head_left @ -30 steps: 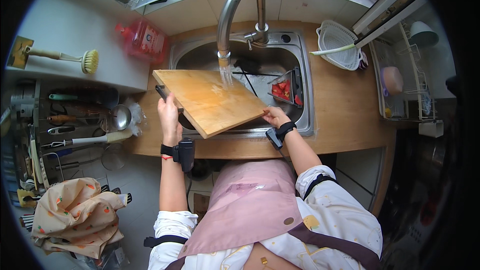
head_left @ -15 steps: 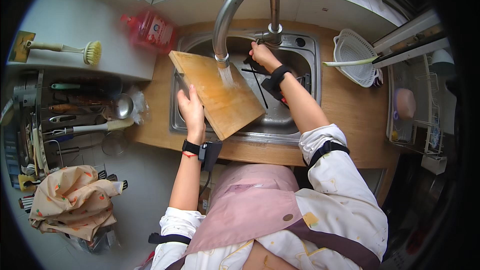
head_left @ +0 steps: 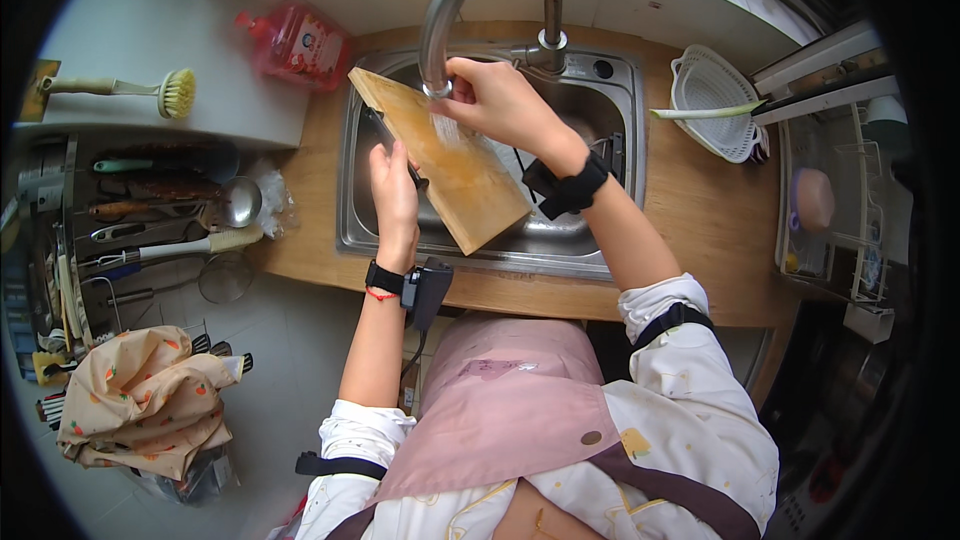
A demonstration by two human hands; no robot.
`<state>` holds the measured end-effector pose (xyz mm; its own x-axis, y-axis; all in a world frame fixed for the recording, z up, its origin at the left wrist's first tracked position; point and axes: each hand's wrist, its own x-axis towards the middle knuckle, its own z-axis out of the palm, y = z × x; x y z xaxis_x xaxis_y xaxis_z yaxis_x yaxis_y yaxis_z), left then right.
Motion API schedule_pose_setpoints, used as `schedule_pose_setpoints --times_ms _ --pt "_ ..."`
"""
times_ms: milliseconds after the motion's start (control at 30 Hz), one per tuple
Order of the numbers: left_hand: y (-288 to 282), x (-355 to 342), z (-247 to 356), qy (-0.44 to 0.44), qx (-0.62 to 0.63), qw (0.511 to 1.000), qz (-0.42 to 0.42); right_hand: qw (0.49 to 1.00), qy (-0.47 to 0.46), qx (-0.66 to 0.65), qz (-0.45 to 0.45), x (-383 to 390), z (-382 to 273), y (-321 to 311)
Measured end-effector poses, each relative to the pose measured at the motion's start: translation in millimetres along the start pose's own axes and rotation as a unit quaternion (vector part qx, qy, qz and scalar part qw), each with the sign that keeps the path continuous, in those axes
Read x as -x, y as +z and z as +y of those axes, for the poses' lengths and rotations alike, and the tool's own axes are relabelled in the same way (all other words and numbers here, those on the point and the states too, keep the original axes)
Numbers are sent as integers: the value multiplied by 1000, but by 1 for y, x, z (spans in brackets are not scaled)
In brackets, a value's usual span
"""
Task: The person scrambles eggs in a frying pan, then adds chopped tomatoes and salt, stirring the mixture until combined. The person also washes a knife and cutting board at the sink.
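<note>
My left hand (head_left: pixel 393 195) grips the long left side of a wooden cutting board (head_left: pixel 440 165), which is tilted over the steel sink (head_left: pixel 620 240). A thin black piece (head_left: pixel 378 125) shows along that edge, beside my fingers; its kind is unclear. My right hand (head_left: pixel 505 105) is closed at the outlet of the curved steel faucet (head_left: pixel 437 15), fingers bent around the spout's end. A stream of water (head_left: pixel 446 130) falls from it onto the board's upper face. Beneath my right wrist, dark items in the sink are mostly hidden.
Left of the sink are a red soap bottle (head_left: pixel 300 45) and a scrub brush (head_left: pixel 175 93) on a white surface. Hanging utensils, including a ladle (head_left: pixel 240 202), fill the left side. A white colander (head_left: pixel 715 105) with a green-white stalk (head_left: pixel 705 113) stands on the right counter.
My right hand has moved from the faucet's base, up and left, to the spout's end. The cutting board has tipped more steeply, and a black piece now shows at its left edge.
</note>
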<state>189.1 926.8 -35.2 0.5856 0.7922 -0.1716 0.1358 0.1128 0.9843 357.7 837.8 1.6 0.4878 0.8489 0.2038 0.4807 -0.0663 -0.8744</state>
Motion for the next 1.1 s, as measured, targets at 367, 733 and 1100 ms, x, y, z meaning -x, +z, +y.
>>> schedule_pose_setpoints --times_ms 367,733,1100 --pt "27 -10 7 -10 -22 999 -30 994 -15 -63 91 -29 10 32" --pt "31 -16 7 -12 5 998 -53 998 -39 -47 16 1 14 16" --pt "20 -14 5 -17 -8 998 -53 997 -38 -70 9 21 15 7"
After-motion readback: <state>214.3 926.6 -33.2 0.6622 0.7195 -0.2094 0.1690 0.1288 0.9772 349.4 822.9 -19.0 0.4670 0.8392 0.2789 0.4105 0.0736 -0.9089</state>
